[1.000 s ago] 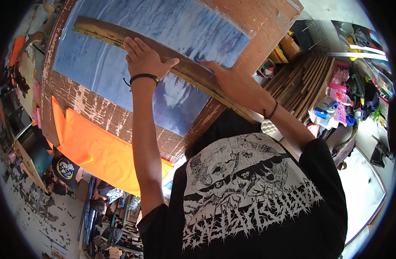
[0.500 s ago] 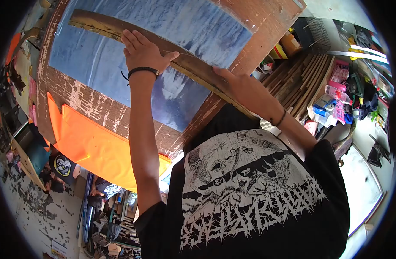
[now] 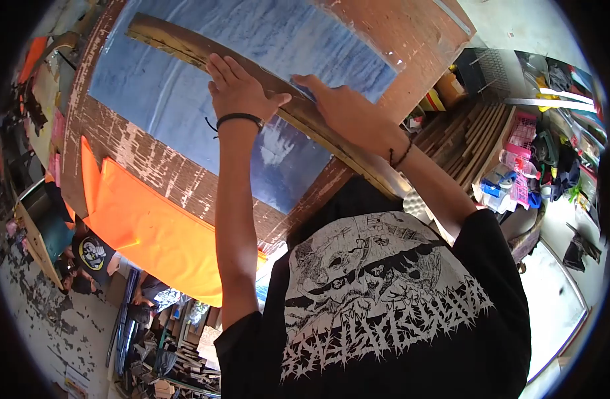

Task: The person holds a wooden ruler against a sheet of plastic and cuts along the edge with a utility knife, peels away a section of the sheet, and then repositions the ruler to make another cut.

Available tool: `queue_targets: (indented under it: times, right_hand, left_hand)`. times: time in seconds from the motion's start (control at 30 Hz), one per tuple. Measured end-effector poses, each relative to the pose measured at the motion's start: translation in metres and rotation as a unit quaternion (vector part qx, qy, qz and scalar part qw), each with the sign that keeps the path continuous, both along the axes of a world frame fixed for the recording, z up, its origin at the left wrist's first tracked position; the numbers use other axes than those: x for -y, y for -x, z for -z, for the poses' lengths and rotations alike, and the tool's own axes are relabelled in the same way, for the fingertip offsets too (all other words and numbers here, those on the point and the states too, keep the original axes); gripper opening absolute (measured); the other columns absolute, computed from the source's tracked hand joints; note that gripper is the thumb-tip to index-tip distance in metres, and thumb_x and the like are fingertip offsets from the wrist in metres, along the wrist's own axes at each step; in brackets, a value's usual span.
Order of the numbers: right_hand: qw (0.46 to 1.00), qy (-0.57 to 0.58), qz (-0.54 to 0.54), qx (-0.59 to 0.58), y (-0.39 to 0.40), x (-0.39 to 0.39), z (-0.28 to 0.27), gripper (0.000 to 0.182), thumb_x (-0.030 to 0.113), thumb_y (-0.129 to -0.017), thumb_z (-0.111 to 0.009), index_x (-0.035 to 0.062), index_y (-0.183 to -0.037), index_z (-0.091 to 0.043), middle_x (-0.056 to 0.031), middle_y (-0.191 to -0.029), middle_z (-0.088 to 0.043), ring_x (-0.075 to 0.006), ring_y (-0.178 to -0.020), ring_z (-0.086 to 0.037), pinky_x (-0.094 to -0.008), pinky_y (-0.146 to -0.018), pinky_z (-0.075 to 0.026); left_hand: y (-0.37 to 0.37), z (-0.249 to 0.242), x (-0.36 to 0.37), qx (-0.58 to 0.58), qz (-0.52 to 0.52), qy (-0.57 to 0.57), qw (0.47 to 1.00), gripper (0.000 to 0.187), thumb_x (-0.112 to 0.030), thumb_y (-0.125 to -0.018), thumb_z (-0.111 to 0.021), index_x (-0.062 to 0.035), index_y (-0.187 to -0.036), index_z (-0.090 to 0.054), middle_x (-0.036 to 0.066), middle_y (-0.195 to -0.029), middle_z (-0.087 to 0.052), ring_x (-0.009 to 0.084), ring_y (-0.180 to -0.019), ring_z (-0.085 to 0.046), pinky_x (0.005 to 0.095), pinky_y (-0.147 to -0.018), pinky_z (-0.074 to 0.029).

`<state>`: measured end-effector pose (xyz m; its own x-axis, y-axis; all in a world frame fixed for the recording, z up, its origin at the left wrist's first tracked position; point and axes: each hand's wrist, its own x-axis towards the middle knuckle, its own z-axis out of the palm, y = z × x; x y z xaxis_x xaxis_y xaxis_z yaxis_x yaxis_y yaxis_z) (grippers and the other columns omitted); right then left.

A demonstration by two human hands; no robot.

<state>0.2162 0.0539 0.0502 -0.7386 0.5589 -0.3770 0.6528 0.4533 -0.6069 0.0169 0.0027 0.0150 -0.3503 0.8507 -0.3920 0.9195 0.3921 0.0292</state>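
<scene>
A long, slightly curved wooden strip (image 3: 185, 45) lies diagonally across a blue sheet (image 3: 165, 106) on a worn brown table (image 3: 145, 176). My left hand (image 3: 242, 90) lies flat on the strip near its middle, fingers stretched and pressing down, a black band on the wrist. My right hand (image 3: 341, 110) rests on the strip just to the right, close to the left thumb. Its fingers curl toward the strip's far edge at the blue sheet. Whether it holds anything is hidden.
An orange sheet (image 3: 152, 233) hangs off the table's near left edge. Wooden slats (image 3: 464, 133) and bottles and boxes (image 3: 511, 176) crowd the right side. Clutter lies on the floor (image 3: 172, 346) below. My black printed shirt (image 3: 384, 299) fills the lower middle.
My right hand has slid up along the strip toward my left hand. The left hand stays flat on the strip.
</scene>
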Motion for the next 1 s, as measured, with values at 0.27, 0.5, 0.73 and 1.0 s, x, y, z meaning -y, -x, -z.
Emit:
queue_targets:
  times: [0.27, 0.5, 0.73, 1.0]
  right_hand:
    - [1.000, 0.000, -0.005, -0.003, 0.017, 0.005, 0.003, 0.048, 0.010, -0.097, -0.049, 0.0116, -0.143, -0.041, -0.0263, -0.079, -0.068, -0.0473, -0.078, -0.069, -0.0545, -0.069, -0.056]
    - [0.998, 0.005, -0.014, 0.063, -0.058, 0.039, -0.016, 0.056, 0.004, -0.092, -0.051, 0.0090, -0.147, -0.038, -0.0253, -0.076, -0.067, -0.0440, -0.072, -0.068, -0.0527, -0.063, -0.053]
    - [0.983, 0.026, -0.040, 0.175, -0.106, 0.049, -0.046, 0.053, 0.002, -0.093, -0.050, 0.0083, -0.145, -0.039, -0.0236, -0.067, -0.063, -0.0410, -0.063, -0.065, -0.0496, -0.058, -0.049]
    - [1.000, 0.013, 0.006, 0.015, -0.012, 0.004, -0.020, 0.051, 0.010, -0.097, -0.052, 0.0106, -0.146, -0.038, -0.0260, -0.080, -0.068, -0.0457, -0.078, -0.069, -0.0530, -0.068, -0.055]
  left_hand:
    - [-0.002, -0.008, -0.004, 0.012, -0.022, 0.038, 0.999, 0.137, -0.072, -0.073, -0.074, 0.0162, -0.154, -0.006, 0.036, -0.163, -0.003, 0.0424, -0.155, -0.004, 0.0503, -0.123, -0.022]
    - [-0.001, 0.001, -0.003, 0.008, -0.006, 0.024, 1.000, 0.134, -0.071, -0.075, -0.073, 0.0169, -0.154, -0.010, 0.037, -0.162, -0.005, 0.0444, -0.155, -0.007, 0.0511, -0.121, -0.025]
    - [0.001, 0.002, -0.005, 0.004, -0.006, 0.036, 0.999, 0.134, -0.073, -0.075, -0.071, 0.0167, -0.154, -0.011, 0.038, -0.162, -0.004, 0.0450, -0.155, -0.005, 0.0515, -0.121, -0.024]
    - [0.000, -0.002, -0.006, 0.009, -0.012, 0.035, 0.999, 0.134, -0.071, -0.075, -0.073, 0.0166, -0.154, -0.010, 0.037, -0.163, -0.003, 0.0447, -0.155, -0.004, 0.0513, -0.122, -0.022]
